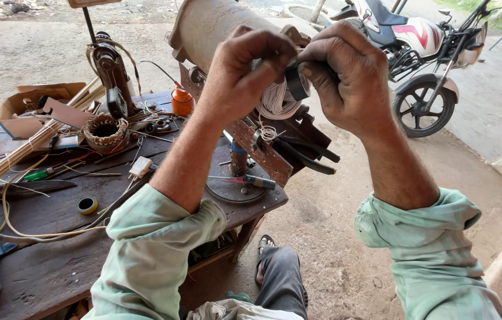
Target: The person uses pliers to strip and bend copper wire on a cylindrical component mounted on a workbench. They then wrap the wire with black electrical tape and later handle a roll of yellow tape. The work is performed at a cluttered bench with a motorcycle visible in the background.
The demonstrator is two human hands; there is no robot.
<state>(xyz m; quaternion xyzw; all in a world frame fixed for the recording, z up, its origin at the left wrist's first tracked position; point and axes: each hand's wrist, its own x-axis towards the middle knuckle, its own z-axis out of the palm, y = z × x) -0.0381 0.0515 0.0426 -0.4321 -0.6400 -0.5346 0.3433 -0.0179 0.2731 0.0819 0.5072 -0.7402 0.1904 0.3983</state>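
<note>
Black insulating tape roll [297, 82]: small, dark, ring-shaped, held on edge at upper centre of frame, pinched between fingertips of both hands, partly hidden by them.

White wire bundle [277, 101]: several thin white insulated leads gathered in curved bunch, directly below and left of tape roll, touching it; lower end runs down toward perforated metal bracket. Upper part covered by fingers; whether tape already wraps it cannot be told.
</note>
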